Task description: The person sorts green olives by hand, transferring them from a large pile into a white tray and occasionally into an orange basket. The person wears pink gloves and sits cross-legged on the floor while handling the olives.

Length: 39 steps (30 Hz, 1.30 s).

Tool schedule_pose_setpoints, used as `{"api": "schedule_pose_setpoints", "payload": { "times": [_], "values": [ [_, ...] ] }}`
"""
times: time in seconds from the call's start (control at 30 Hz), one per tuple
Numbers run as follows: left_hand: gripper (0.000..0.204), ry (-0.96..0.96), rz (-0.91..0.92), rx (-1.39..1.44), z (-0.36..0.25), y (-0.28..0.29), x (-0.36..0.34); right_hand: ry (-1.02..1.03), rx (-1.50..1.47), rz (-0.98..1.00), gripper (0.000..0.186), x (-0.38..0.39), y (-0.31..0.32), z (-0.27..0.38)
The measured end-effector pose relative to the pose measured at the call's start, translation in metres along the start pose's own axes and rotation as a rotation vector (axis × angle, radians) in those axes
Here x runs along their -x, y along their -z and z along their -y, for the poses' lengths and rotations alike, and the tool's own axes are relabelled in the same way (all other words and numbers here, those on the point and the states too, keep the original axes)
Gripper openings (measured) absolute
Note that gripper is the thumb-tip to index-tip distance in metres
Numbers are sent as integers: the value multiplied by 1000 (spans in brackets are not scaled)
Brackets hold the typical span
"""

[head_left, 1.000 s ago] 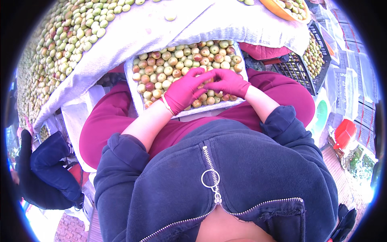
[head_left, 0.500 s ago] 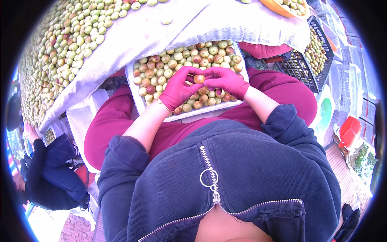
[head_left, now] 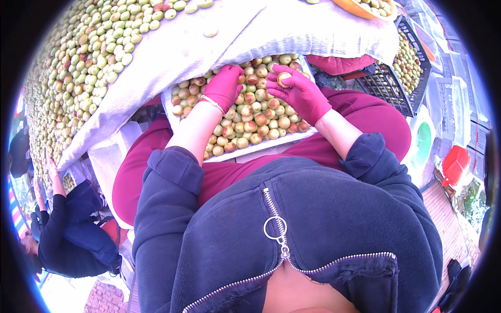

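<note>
A white tray [head_left: 223, 156] full of round green and red-brown jujubes [head_left: 250, 111] rests across my lap. My left hand [head_left: 223, 87], in a pink glove, reaches to the tray's far side with its fingers curled down among the jujubes. Whatever those fingertips hold is hidden. Over the tray's right part is my right hand [head_left: 298, 95], also gloved in pink. A single jujube [head_left: 284, 79] sits between its thumb and fingers, its pale side showing, while the other fingers stretch to the left. The hands are apart.
Beyond the tray, a white cloth [head_left: 172, 62] bears a large heap of jujubes [head_left: 88, 62] on the left. An orange bowl [head_left: 360, 11] and a black crate [head_left: 412, 99] of jujubes stand at the right. Another person [head_left: 73, 235] sits at far left, reaching to the heap.
My hands, together around one jujube before, have separated. The left has moved away to the tray's far side; the right has shifted right, keeping a jujube.
</note>
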<state>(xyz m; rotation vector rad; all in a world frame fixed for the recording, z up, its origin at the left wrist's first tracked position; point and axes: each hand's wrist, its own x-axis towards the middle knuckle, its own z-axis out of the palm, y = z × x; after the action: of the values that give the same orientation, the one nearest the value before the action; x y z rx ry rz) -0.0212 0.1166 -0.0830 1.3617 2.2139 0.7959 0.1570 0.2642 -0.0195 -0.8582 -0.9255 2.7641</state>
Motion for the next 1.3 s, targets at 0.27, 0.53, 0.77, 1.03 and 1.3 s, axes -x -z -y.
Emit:
{"api": "schedule_pose_setpoints", "payload": {
  "times": [0.27, 0.53, 0.77, 1.03, 1.3],
  "values": [
    [30, 19, 52, -128, 2, -4, -5, -100, -118, 139, 53, 0, -5, 6],
    [32, 14, -138, 440, -42, 18, 21, -7, 38, 189, 55, 7, -10, 5],
    [35, -95, -43, 503, -90, 24, 51, -54, 210, 201, 61, 15, -18, -11],
    [30, -125, 13, 268, -102, 22, 100, -355, 391, 346, 72, 35, -27, -34],
    [35, 372, -189, 699, -31, 96, 121, -94, 423, 229, 52, 21, -30, -5]
  ]
}}
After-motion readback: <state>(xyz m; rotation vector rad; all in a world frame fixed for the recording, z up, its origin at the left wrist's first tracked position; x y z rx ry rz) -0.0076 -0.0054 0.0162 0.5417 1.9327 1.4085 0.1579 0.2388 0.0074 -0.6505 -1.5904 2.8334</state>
